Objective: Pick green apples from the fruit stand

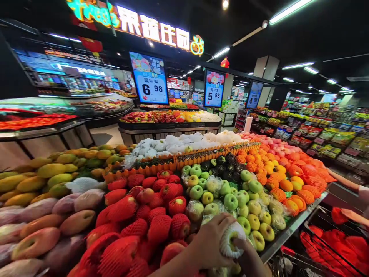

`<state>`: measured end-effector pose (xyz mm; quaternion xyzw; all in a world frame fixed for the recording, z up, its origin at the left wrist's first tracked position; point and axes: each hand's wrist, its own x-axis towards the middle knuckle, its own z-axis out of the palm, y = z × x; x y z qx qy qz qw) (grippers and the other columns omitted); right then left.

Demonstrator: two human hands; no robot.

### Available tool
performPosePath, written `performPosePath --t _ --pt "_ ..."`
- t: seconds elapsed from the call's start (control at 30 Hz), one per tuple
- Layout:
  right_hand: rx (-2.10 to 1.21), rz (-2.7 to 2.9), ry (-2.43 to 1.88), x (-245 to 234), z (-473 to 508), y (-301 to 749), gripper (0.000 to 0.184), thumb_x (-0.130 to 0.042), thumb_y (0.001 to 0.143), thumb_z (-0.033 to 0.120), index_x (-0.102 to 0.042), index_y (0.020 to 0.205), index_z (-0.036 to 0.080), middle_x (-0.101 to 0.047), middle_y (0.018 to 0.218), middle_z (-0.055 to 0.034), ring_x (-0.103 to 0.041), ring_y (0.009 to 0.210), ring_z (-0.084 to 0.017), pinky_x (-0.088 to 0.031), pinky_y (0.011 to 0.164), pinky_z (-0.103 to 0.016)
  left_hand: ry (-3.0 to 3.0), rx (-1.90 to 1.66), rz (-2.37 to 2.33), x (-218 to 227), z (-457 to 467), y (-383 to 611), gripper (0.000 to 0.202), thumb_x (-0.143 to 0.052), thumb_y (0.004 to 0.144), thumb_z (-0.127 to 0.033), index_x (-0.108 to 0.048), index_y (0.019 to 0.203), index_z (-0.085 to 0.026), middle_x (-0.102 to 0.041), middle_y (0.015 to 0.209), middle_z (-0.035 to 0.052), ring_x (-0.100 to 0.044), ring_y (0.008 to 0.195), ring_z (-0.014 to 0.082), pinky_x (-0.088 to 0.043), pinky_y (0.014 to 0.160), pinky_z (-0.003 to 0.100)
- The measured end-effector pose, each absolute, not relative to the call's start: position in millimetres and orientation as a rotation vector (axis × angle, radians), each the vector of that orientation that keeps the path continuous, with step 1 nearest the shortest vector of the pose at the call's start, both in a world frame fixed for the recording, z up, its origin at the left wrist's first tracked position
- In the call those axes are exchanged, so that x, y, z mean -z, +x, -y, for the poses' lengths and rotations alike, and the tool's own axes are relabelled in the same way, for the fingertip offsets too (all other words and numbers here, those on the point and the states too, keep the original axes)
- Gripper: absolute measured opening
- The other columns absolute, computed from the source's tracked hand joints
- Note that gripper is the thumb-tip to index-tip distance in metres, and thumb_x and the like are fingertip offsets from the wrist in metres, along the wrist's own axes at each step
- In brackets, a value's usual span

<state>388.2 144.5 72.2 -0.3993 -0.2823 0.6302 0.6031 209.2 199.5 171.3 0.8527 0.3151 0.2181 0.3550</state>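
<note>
A green apple (231, 246) in a white foam net sleeve (227, 235) is between my hands, low in the middle of the view. My left hand (211, 234) wraps round it from the left and above. From the lower right, my right hand (248, 252) presses its fingers on the sleeve's open side; part of that hand is cut off by the bottom edge. Loose green apples (230, 201) lie just beyond, some in clear plastic wrap. Left of my hands are apples in red foam nets (160, 227).
Mangoes (49, 171) and large pinkish fruit (37, 240) fill the left. Oranges (285, 185) lie right, above the metal stand edge (296, 219). Another person's arm (344, 180) reaches in from the right, over a basket of red nets (337, 246). Price screens (150, 79) stand behind.
</note>
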Motion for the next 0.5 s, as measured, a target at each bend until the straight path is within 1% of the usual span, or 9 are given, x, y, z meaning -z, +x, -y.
performPosePath --t 0.07,0.1,0.17,0.23,0.3,0.33,0.4,0.47,0.5 --pt "-1.392 0.586 -0.976 -82 -134 394 0.069 -0.106 0.057 0.056 -0.084 0.112 0.019 -0.08 0.119 -0.0121 -0.074 0.115 -0.037 -0.061 0.099 -0.042 2.233 -0.502 -0.86 -177 -199 215 0.111 -0.101 0.053 -0.018 -0.055 0.154 -0.026 -0.054 0.161 0.0104 -0.055 0.148 0.0348 -0.047 0.131 0.052" --pt "-1.327 0.571 -0.986 -86 -130 396 0.068 -0.107 0.058 0.053 -0.084 0.114 0.021 -0.08 0.122 -0.011 -0.073 0.117 -0.035 -0.06 0.099 -0.04 2.247 -0.484 -0.867 -180 -199 218 0.11 -0.1 0.056 -0.018 -0.054 0.156 -0.026 -0.053 0.163 0.0106 -0.053 0.15 0.0345 -0.046 0.132 0.052" --pt "-1.21 0.532 -0.976 -91 -125 399 0.069 -0.108 0.055 0.053 -0.084 0.112 0.023 -0.08 0.121 -0.01 -0.073 0.116 -0.033 -0.061 0.098 -0.039 2.274 -0.474 -0.857 -187 -200 223 0.108 -0.099 0.06 -0.017 -0.052 0.157 -0.026 -0.051 0.165 0.0111 -0.05 0.153 0.0339 -0.042 0.134 0.053" --pt "-1.149 0.461 -0.981 -95 -120 399 0.067 -0.11 0.05 0.054 -0.085 0.105 0.024 -0.08 0.119 -0.0093 -0.073 0.114 -0.033 -0.061 0.098 -0.04 2.299 -0.459 -0.838 -190 -199 226 0.109 -0.098 0.061 -0.014 -0.052 0.158 -0.027 -0.049 0.167 0.0105 -0.047 0.155 0.0344 -0.04 0.135 0.055" --pt "-1.111 0.395 -1.004 -99 -114 397 0.064 -0.111 0.046 0.052 -0.086 0.099 0.027 -0.08 0.119 -0.0074 -0.072 0.118 -0.032 -0.061 0.102 -0.039 2.315 -0.455 -0.815 -189 -197 230 0.106 -0.098 0.063 -0.014 -0.052 0.158 -0.027 -0.048 0.168 0.0107 -0.047 0.155 0.0363 -0.041 0.135 0.058" --pt "-1.099 0.385 -0.998 -101 -110 396 0.062 -0.111 0.046 0.052 -0.087 0.098 0.029 -0.079 0.122 -0.0062 -0.071 0.122 -0.032 -0.059 0.106 -0.039 2.318 -0.463 -0.804 -186 -195 231 0.105 -0.098 0.064 -0.015 -0.053 0.158 -0.027 -0.048 0.167 0.0115 -0.047 0.155 0.0374 -0.042 0.134 0.059" --pt "-1.09 0.449 -0.941 -105 -100 393 0.058 -0.107 0.054 0.059 -0.088 0.101 0.032 -0.076 0.134 -0.0052 -0.066 0.134 -0.034 -0.057 0.111 -0.039 2.312 -0.507 -0.787 -180 -191 234 0.105 -0.097 0.064 -0.014 -0.051 0.158 -0.025 -0.048 0.167 0.0146 -0.049 0.154 0.0397 -0.046 0.131 0.061" --pt "-1.064 0.618 -0.879 -108 -92 390 0.05 -0.099 0.067 0.066 -0.09 0.103 0.032 -0.069 0.148 -0.0063 -0.059 0.143 -0.036 -0.056 0.115 -0.041 2.302 -0.6 -0.756 -174 -189 236 0.106 -0.092 0.064 -0.011 -0.047 0.159 -0.025 -0.048 0.165 0.0167 -0.052 0.152 0.0395 -0.05 0.127 0.06" --pt "-1.023 0.716 -0.859 -109 -89 389 0.045 -0.095 0.075 0.066 -0.09 0.103 0.031 -0.066 0.152 -0.0068 -0.057 0.146 -0.036 -0.055 0.116 -0.041 2.299 -0.662 -0.728 -172 -188 236 0.105 -0.089 0.065 -0.01 -0.045 0.16 -0.026 -0.05 0.163 0.0165 -0.055 0.149 0.038 -0.053 0.125 0.059"
